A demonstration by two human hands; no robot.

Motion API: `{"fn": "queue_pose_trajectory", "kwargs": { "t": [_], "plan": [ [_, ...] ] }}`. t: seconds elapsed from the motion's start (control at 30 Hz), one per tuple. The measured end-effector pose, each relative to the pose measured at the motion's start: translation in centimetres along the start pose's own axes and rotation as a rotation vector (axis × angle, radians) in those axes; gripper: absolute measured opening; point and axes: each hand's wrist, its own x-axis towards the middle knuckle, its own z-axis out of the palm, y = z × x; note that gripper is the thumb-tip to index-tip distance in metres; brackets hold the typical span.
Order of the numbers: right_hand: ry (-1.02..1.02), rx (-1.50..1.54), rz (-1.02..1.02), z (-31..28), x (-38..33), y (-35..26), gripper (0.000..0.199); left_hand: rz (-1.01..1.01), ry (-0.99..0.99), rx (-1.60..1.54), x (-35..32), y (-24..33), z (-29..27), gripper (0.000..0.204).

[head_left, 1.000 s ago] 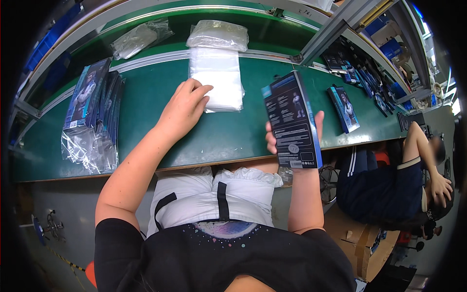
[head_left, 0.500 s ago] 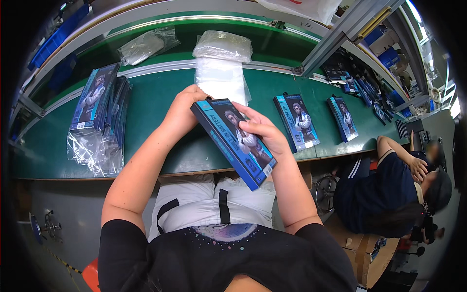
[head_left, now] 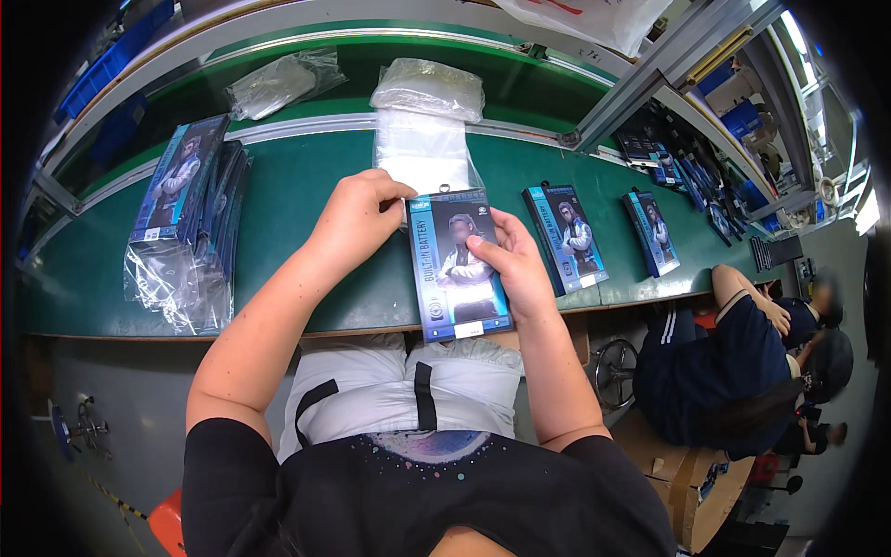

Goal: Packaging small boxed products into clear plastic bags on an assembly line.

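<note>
Both hands grip the blue retail box point(head_left: 457, 267), long axis twelve-to-six: left hand point(head_left: 357, 218) pinching its ten o'clock corner, right hand point(head_left: 513, 266) clasping its three o'clock edge.

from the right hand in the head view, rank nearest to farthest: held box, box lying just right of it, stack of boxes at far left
1. Held box, in the right hand.
2. Lying box, just to its right on the belt.
3. Stack, far left.

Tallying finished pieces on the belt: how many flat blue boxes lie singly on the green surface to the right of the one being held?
2 clearly: one blue box just right of the held box, another further right. More dark packages crowd the far right end, too small to count.
</note>
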Motion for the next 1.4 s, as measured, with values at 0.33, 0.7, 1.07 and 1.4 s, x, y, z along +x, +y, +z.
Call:
{"fn": "queue_pose_trajectory", "kwargs": {
  "t": [0.33,0.7,1.07,1.4],
  "plan": [
    [0.069,0.237,-0.014,0.2,-0.6,0.6,0.024,-0.232,-0.034,-0.421,-1.3,0.3,0.1,0.028],
    [-0.185,0.086,0.025,1.1,-3.5,-0.4,0.043,-0.563,-0.024,-1.59,-1.4,0.7,1.7,0.03],
    [0.261,-0.282,-0.868,1.9,-5.3,-4.7,0.031,-0.384,-0.533,-1.522,-5.4,8.0,2.6,0.037],
    [-0.532,-0.413,-0.354,4.8,-6.8,-5.5,0.039,-0.257,-0.851,-2.017,-5.3,2.6,4.1,0.042]
  ]
}}
